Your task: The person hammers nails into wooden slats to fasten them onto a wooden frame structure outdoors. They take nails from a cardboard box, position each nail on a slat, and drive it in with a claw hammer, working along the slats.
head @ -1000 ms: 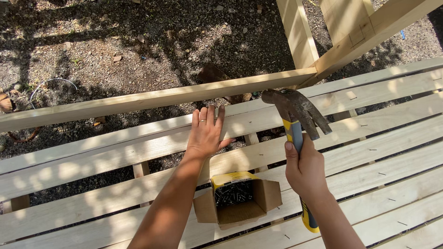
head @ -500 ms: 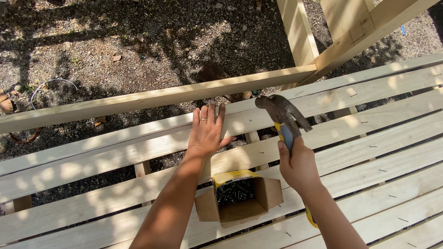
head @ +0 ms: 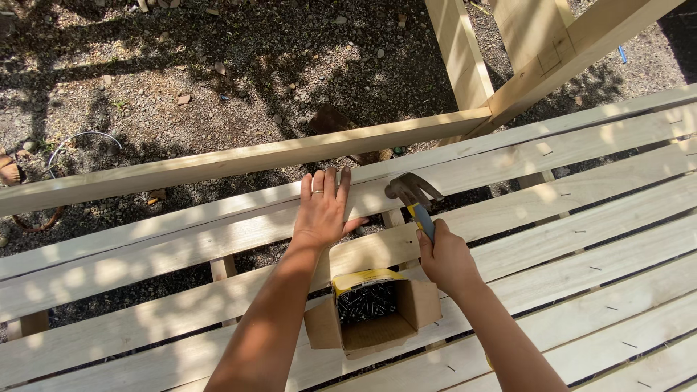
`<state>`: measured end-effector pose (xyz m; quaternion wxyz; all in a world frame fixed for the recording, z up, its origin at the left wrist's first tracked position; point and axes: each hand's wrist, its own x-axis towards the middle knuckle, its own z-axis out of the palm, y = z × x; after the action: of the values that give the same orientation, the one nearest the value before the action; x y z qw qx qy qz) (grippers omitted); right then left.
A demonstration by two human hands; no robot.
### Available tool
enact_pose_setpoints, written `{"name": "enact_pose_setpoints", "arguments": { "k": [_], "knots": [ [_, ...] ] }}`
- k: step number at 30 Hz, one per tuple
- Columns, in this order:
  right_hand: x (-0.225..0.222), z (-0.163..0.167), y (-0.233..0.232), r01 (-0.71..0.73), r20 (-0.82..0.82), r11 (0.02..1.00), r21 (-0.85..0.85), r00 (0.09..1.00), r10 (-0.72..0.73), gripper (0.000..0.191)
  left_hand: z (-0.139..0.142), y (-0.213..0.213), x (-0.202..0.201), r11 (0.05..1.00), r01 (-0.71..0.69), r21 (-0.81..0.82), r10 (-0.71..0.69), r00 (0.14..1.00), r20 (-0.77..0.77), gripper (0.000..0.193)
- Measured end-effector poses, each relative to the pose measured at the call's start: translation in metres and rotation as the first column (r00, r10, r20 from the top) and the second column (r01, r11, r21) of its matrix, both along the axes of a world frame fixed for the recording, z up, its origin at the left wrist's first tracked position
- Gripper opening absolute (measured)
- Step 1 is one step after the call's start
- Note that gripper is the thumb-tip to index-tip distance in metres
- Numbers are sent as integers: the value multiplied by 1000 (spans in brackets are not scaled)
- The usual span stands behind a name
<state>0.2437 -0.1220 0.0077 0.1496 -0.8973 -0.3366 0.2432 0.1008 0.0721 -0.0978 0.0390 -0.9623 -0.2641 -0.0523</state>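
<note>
On the pale wooden slats [head: 181, 250] my left hand [head: 323, 210] lies flat, fingers together; my right hand [head: 446, 260] is clenched round the blue handle of the hammer [head: 414, 194], its head down at the slat. An open cardboard box of nails [head: 370, 312] sits between my forearms

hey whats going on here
A person is working on a frame of pale wooden slats outdoors over gravel. The left hand lies flat on a slat, fingers spread. The right hand grips a claw hammer by its blue handle, the head down near the slat beside the left hand. An open cardboard box of nails sits on the slats between the forearms.
</note>
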Motion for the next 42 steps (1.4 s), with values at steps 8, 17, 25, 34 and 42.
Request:
{"name": "enact_pose_setpoints", "arguments": {
  "k": [8,17,25,34,42],
  "knots": [
    [2,-29,-10,44,-31,998,53,999,-42,37,9,4,2,979,-6,-204,-6,998,-57,113],
    [11,-5,-7,171,-229,980,103,963,-144,42,78,2,-38,820,99,-564,156,909,387,52],
    [-6,51,-17,385,-484,884,267,846,-222,37,131,-109,-40,613,331,-717,-360,925,119,19],
    [-18,74,-12,338,-553,879,337,827,-106,37,73,-128,6,800,305,-516,-475,847,-237,17],
    [-32,74,6,228,-483,920,320,874,-49,34,59,-125,8,819,381,-428,-493,850,-188,15]
  ]
}}
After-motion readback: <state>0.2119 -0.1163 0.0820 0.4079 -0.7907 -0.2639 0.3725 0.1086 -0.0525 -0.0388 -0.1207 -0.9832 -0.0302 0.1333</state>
